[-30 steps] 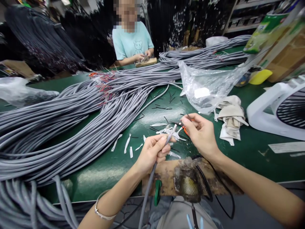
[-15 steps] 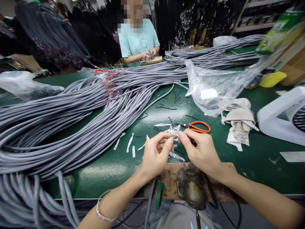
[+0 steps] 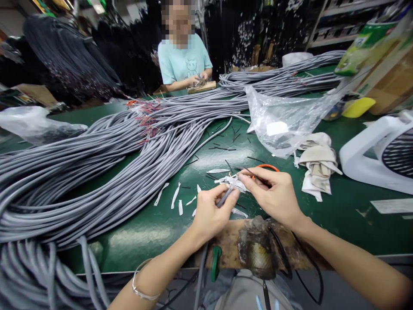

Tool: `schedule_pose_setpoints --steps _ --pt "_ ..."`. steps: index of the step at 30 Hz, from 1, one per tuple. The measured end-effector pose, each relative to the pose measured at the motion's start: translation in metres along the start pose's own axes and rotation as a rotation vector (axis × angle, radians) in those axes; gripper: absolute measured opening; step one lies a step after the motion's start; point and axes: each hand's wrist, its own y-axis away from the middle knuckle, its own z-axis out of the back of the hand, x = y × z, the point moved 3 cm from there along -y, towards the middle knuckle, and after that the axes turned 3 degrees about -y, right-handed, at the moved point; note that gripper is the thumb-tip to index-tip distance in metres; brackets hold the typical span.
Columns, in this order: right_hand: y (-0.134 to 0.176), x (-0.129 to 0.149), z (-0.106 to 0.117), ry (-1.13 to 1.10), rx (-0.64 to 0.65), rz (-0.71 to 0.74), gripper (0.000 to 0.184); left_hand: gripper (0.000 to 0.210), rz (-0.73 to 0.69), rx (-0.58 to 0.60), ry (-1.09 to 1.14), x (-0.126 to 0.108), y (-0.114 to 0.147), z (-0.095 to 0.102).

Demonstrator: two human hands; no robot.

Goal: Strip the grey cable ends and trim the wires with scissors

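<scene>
"Fingers of the left hand (image 3: 213,211) — how do they stand?"

"Closed around one gray cable (image 3: 225,198), its end pointing far, over the green surface (image 3: 332,219). At that end is the right hand (image 3: 274,191), thumb and forefinger nearly together; I cannot tell whether they grip a strand."

"Any writing?"

"Lettering on the green package (image 3: 358,49), far right, too blurred to read. One white label (image 3: 277,128) on the clear bag (image 3: 284,112) is washed out. One bear drawing (image 3: 191,67) shows on the light blue shirt (image 3: 174,64) of a person across the surface."

"Counts?"

"One orange handle (image 3: 270,166) just beyond the right hand, one white fan (image 3: 363,165) at right. At least three white strips (image 3: 176,195) lie left of the left hand — the white scraps (image 3: 238,185) by the cable end are too tangled to count. So are the bundled cables (image 3: 167,159) at left."
</scene>
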Motion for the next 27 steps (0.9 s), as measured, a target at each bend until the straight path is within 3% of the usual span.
schedule_pose_setpoints --steps 7,13,17,22,27 --pt "-0.001 -0.003 -0.003 -0.035 0.082 -0.004 0.016 0.036 0.135 0.07 0.324 0.007 -0.005 -0.002" --pt "-0.002 -0.003 -0.009 -0.08 0.161 -0.022 0.016 0.023 0.235 -0.055 0.455 0.005 -0.004 0.002" --pt "0.001 -0.005 -0.013 -0.138 0.2 -0.074 0.018 0.027 0.272 -0.06 0.443 0.004 -0.001 0.002" --pt "-0.002 -0.011 -0.02 -0.305 0.268 -0.178 0.019 0.026 0.212 -0.137 0.349 0.008 0.002 0.003" --pt "-0.005 -0.011 -0.021 -0.428 0.338 -0.229 0.016 0.024 0.157 -0.084 0.306 0.01 0.004 -0.001"
